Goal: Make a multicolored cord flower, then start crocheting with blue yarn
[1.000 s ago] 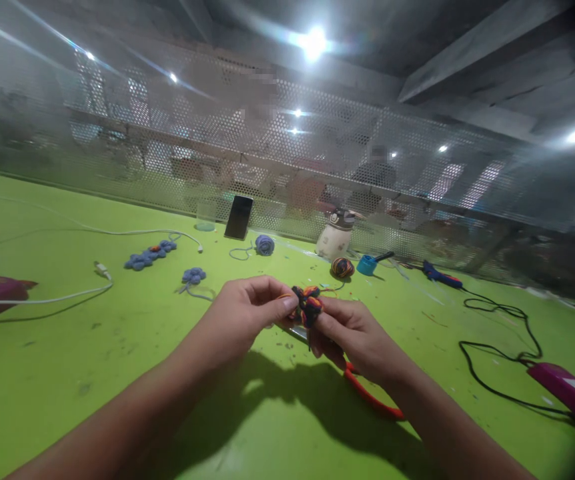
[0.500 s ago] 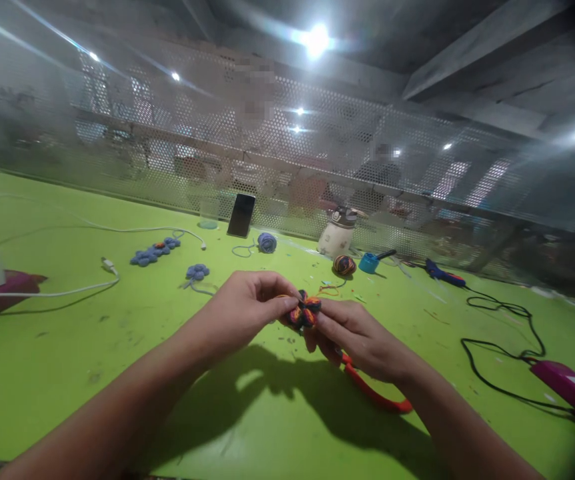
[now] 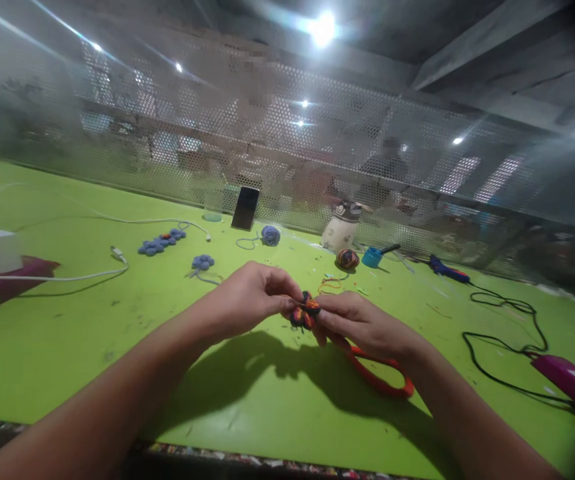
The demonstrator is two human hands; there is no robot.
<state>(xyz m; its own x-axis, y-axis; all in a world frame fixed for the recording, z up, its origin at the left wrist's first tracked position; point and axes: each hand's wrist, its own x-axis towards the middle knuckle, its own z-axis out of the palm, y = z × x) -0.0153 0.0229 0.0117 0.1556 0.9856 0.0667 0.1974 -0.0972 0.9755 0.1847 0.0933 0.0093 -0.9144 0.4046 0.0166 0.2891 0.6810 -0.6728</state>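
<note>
A small crocheted flower in black, orange and pink yarn is between my two hands, above the green table. My left hand is closed, thumb and forefinger pinching at the flower's left side, where a thin orange strand shows. With closed fingers, my right hand grips the flower's right edge. An orange-red loop handle, like that of scissors, juts out below the right palm; its other end is hidden by the hand. Loose yarn runs behind the hands toward a multicoloured yarn ball.
Blue crocheted flowers, a single blue flower and a blue yarn ball lie left of centre. Behind stand a phone and a jug. A blue glue gun, cables and power strips lie around.
The flower has tilted and turned a little between my fingers. The orange-red loop now shows wider. My view has tipped down slightly, bringing the table's front edge into sight.
</note>
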